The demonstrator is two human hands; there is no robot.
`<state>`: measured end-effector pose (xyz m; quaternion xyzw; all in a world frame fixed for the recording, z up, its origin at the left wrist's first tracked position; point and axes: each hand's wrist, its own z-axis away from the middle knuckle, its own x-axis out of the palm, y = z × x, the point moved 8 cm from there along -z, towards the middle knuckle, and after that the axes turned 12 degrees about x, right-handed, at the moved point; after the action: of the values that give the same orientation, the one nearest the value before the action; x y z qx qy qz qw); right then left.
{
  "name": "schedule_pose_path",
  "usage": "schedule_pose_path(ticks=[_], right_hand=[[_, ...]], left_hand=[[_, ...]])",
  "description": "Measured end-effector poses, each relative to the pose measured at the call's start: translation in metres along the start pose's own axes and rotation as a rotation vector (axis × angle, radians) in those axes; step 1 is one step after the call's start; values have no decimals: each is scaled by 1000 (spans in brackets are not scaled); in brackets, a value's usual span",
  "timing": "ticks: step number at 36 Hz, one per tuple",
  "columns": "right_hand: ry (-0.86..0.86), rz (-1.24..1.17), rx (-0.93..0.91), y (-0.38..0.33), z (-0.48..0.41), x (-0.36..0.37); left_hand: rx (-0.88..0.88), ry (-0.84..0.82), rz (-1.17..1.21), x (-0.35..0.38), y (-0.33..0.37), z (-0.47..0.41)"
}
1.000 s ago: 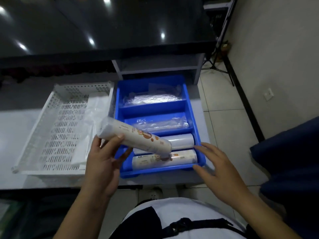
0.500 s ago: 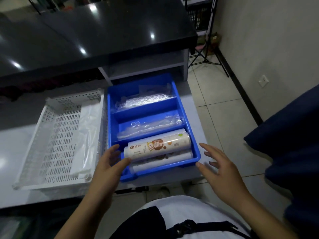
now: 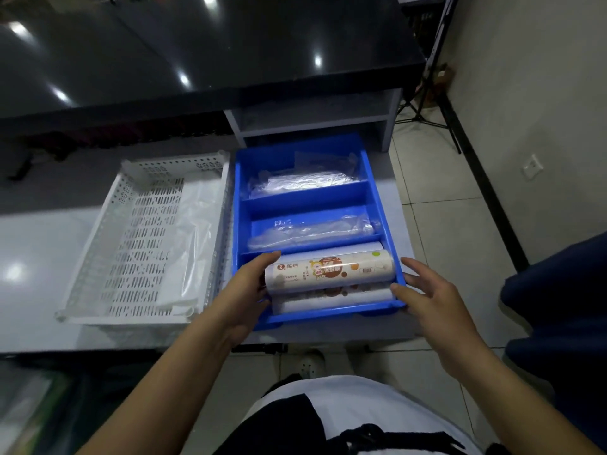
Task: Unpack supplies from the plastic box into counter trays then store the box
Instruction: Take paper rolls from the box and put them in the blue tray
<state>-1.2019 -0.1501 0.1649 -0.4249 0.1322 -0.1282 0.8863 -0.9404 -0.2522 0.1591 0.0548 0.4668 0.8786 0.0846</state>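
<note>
The blue tray (image 3: pixel 377 205) sits on the counter (image 3: pixel 39 244), with the white basket (image 3: pixel 131 244) just beside it at 9 o'clock. A printed roll (image 3: pixel 328 270) lies atop other rolls in the tray's nearest compartment. The left hand (image 3: pixel 246 297) touches the roll's left end, fingers spread. The right hand (image 3: pixel 427 297), fingers loosely spread, touches the tray's right rim.

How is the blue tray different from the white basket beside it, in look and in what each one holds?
The blue tray has solid walls and dividers forming three compartments; the white basket has perforated walls and one undivided space. The blue tray holds printed rolls in its nearest compartment and clear plastic packs in the other two; the white basket holds only a clear plastic bag along its right side. Both are rectangular, open-topped and rest side by side on the grey counter.
</note>
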Motion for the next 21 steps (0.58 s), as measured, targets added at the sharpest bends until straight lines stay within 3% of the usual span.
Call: schedule_pose_path(ticks=[8,13,18,21], right_hand=[[-66,11,41,6,4,22],[-77,-14,30,7,6,26],[-52,27,1,7,6,35],[-33,42,-10,3,3,37]], left_hand=[[104,39,-2,-18,10,4],[316,-7,-142,-41,38,20],[499,48,-700,-100,55,43],[470,-76,-1072,-117,38,43]])
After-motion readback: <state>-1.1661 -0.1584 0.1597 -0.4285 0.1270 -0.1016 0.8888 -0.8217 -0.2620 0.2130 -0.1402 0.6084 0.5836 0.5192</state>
